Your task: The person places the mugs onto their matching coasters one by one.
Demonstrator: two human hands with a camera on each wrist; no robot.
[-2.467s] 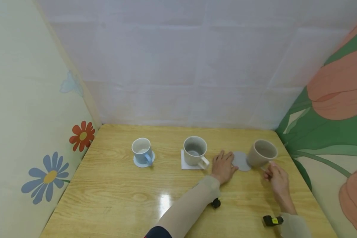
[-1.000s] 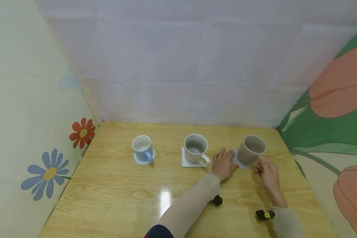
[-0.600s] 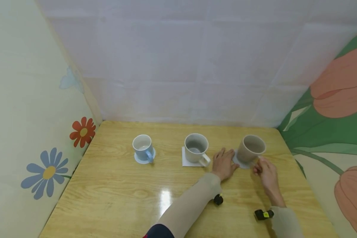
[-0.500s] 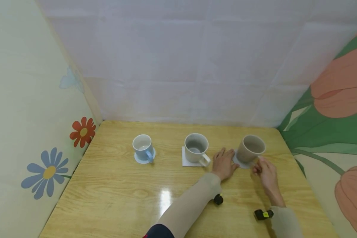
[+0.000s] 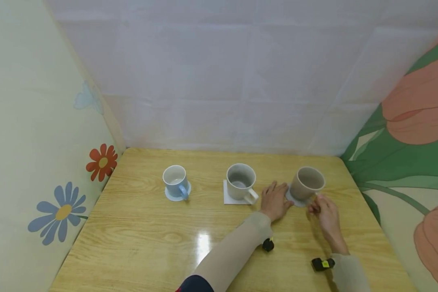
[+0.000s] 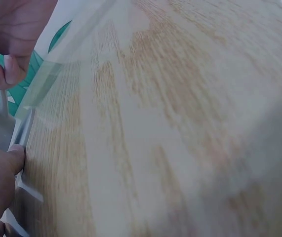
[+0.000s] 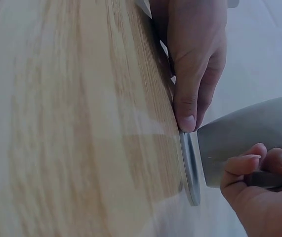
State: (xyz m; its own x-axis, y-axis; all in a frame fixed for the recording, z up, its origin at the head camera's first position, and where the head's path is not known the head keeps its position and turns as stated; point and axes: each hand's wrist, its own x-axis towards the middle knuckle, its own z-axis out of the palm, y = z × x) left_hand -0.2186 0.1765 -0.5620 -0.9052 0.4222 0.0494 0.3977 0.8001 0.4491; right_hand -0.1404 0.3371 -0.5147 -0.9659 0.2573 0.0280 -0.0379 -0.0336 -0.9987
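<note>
I saw the beige mug [image 5: 306, 184] sitting on the round grey coaster [image 5: 291, 198], between my hands. My right hand [image 5: 323, 211] pinched its handle; my left hand [image 5: 275, 201] lay flat, fingertips touching the coaster.

We find no legible text, label, brand, number or sign in any view — the yellow tag on the right wrist device [image 5: 325, 263] is too small to read, and the mugs and wall prints carry none
</note>
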